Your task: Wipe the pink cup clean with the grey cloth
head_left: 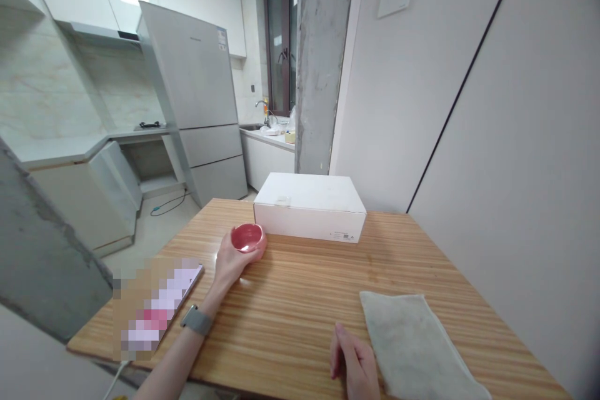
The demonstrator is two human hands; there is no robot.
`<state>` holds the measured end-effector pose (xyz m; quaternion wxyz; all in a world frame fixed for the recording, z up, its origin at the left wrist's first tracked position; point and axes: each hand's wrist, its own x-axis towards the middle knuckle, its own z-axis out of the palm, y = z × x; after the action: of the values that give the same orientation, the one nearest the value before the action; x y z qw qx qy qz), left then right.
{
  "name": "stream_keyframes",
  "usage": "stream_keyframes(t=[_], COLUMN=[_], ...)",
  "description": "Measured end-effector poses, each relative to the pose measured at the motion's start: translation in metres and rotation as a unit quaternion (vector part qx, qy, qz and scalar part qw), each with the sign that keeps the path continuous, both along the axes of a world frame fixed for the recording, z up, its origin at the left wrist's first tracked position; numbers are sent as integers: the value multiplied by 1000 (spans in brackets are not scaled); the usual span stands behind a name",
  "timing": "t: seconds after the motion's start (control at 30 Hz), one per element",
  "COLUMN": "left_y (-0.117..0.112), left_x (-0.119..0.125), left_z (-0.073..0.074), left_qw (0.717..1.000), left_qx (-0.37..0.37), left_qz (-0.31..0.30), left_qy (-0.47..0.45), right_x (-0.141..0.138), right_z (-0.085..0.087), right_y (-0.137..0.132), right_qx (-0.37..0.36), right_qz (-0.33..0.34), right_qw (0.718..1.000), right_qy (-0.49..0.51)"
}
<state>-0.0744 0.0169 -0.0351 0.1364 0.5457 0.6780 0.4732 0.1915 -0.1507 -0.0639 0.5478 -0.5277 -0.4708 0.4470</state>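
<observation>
in the head view, the left hand (237, 259) cups a small red bowl (247, 237) from below, fingers curled around its side. the bowl sits just in front of a white cardboard box (309, 207) on the wooden bench (300, 319), and i cannot tell if it touches the bench. a grey watch (195, 320) circles the left wrist. the right hand (355, 362) rests near the bench's near edge, empty and loosely curled, just beside a folded grey cloth (412, 350). left of the bowl, a flat object (157, 306) lies near the bench's left corner, too blurred to name. well beyond the bench stand a tall grey fridge (192, 75) and, to its right, a kitchen counter with a tap (265, 109). a gas hob (150, 125) sits on the counter to the left.
</observation>
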Motion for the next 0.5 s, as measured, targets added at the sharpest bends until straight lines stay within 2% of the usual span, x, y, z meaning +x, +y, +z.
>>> stream_keyframes(t=[0.13, 0.37, 0.43, 0.5], left_y=[5, 5, -1, -12], left_x=[-7, -10, -6, 7], left_z=[-7, -8, -3, 4], left_qw=[1000, 999, 996, 985], left_qx=[-18, -15, 0, 46], left_qz=[-3, -32, -9, 21], left_qy=[12, 42, 87, 162], right_x=[-2, -6, -6, -8], right_z=[0, -2, -4, -5], right_y=[0, 0, 1, 0], right_qx=[-3, 7, 12, 21], right_qz=[-23, -41, -42, -52], right_qw=[1000, 999, 999, 998], right_qy=[-8, -16, -25, -36])
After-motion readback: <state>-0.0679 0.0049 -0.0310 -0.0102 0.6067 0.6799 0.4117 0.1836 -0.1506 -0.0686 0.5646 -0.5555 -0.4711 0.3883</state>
